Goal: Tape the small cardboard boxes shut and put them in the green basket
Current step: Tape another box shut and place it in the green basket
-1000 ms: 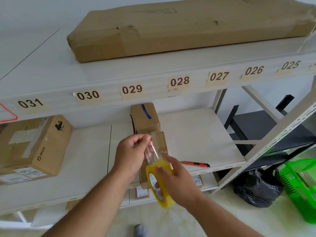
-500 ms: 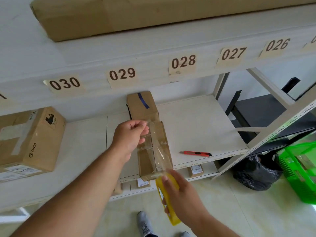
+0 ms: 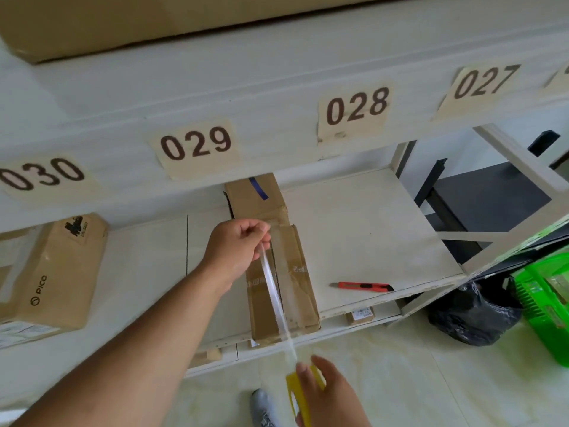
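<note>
A small cardboard box [image 3: 297, 278] lies lengthwise on the white shelf [image 3: 369, 235], with a second brown box [image 3: 255, 195] right behind it. My left hand [image 3: 237, 251] pinches the free end of a clear tape strip [image 3: 272, 291] over the box's far end. The strip runs down across the box to a yellow tape roll [image 3: 303, 392], which my right hand [image 3: 326, 392] grips below the shelf's front edge. The green basket [image 3: 545, 303] stands on the floor at the far right.
A red utility knife [image 3: 361, 286] lies on the shelf right of the box. A larger PICO carton [image 3: 58, 272] sits at the left. A black bag [image 3: 471, 315] rests on the floor beside the basket. Number labels run along the upper shelf's front rail [image 3: 277, 124].
My right hand has pulled the roll down and toward me, drawing out a longer strip. My left hand moved back to the box's far end. The camera has moved closer to the shelf.
</note>
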A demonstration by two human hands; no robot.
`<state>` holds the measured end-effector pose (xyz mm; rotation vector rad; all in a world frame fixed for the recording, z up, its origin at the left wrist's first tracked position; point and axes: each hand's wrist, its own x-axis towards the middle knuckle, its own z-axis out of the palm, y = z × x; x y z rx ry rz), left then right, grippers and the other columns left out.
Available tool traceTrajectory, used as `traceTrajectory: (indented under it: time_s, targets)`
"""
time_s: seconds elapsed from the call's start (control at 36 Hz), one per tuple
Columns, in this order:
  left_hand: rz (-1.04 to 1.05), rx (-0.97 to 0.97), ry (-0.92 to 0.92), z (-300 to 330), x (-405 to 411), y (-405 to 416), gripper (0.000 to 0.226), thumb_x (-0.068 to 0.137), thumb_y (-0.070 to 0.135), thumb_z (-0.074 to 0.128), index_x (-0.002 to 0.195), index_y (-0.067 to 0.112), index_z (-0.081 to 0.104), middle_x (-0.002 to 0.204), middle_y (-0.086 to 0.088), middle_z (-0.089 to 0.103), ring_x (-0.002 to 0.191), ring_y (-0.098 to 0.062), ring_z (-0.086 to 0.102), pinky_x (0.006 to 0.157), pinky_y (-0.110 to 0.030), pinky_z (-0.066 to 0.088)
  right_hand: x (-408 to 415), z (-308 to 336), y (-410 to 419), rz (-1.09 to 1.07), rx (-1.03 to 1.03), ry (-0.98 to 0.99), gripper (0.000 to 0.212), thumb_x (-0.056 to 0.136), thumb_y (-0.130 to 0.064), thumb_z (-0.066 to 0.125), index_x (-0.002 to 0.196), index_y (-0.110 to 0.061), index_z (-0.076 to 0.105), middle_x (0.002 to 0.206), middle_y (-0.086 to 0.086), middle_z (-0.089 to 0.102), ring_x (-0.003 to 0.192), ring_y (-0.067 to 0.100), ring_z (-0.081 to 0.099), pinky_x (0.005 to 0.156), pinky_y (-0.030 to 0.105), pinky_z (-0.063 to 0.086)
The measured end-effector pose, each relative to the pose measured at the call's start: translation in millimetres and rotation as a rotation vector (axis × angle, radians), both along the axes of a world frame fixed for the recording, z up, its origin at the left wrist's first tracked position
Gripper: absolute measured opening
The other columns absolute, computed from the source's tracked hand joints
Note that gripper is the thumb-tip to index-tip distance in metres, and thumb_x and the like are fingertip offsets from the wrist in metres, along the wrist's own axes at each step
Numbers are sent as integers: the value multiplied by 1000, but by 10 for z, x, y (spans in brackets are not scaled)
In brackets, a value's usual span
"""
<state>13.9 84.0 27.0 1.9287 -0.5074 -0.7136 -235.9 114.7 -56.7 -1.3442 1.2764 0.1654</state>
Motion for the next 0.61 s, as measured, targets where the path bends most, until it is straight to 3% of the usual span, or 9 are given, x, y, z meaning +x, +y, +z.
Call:
traceTrajectory:
  time_s: [0.06, 0.11, 0.17, 0.25, 0.33, 0.39, 0.47, 0.53, 0.61]
  targets:
    - [-46, 18, -51, -24, 150, -110, 13, 100, 19, 61, 97, 22, 73, 89, 2, 76, 82, -10, 73, 73, -26, 60, 66, -25, -45, 24, -62, 41, 56, 90, -68, 54, 139, -40, 54, 131, -12, 67, 120, 9, 64, 105, 19, 44]
    - [-46, 33, -74, -90, 285, -207, 13, 100, 20, 60, 98, 22, 73, 91, 2, 76, 84, -11, 73, 77, -28, 60, 143, -10, -96, 24, -81, 41, 46, 94, -63, 52, 135, -42, 57, 128, -13, 68, 118, 9, 65, 105, 20, 44]
    - [-32, 43, -86, -184, 409, -291, 13, 100, 22, 60, 99, 22, 72, 92, 1, 76, 87, -14, 73, 82, -31, 59, 216, -63, -142, 13, -44, 43, 43, 87, -72, 51, 123, -50, 60, 112, -10, 75, 102, 13, 72, 99, 31, 54]
    - [-23, 60, -97, -323, 518, -394, 13, 101, 23, 60, 96, 22, 72, 92, 0, 75, 89, -16, 72, 82, -29, 55, 258, -101, -192, 1, -1, 38, 33, 84, -73, 52, 107, -51, 62, 92, -5, 76, 83, 14, 74, 87, 37, 60]
    - [-23, 53, -87, -454, 533, -476, 13, 101, 22, 59, 99, 19, 72, 93, 1, 75, 89, -15, 72, 77, -25, 53, 245, -99, -204, -48, -32, 43, 57, 63, -86, 41, 103, -52, 64, 88, -6, 76, 83, 16, 74, 85, 34, 60]
    - [-38, 50, -82, -519, 515, -498, 13, 101, 23, 60, 99, 20, 72, 93, 2, 75, 87, -13, 73, 76, -24, 53, 221, -82, -179, -78, -39, 67, 52, 61, -86, 40, 96, -55, 62, 88, -6, 76, 83, 16, 74, 85, 32, 59]
    - [-23, 46, -64, -604, 500, -497, 13, 101, 23, 59, 99, 21, 72, 93, 1, 75, 84, -11, 73, 75, -24, 53, 174, -25, -143, -117, -71, 48, 20, 86, -68, 52, 96, -53, 61, 95, -7, 75, 87, 15, 73, 88, 31, 58]
    - [1, 40, -59, -634, 517, -484, 13, 101, 23, 59, 99, 20, 72, 93, 1, 75, 83, -11, 72, 74, -25, 54, 151, 14, -153, -150, -74, 32, 10, 92, -54, 56, 96, -48, 63, 98, -7, 72, 86, 12, 71, 85, 27, 57]
    - [-23, 71, -77, -657, 568, -467, 15, 101, 22, 59, 102, 15, 72, 93, 0, 75, 84, -13, 73, 74, -25, 53, 146, 38, -148, -149, -73, 3, 12, 94, -32, 59, 94, -41, 67, 89, -4, 68, 71, -1, 59, 60, 4, 40]
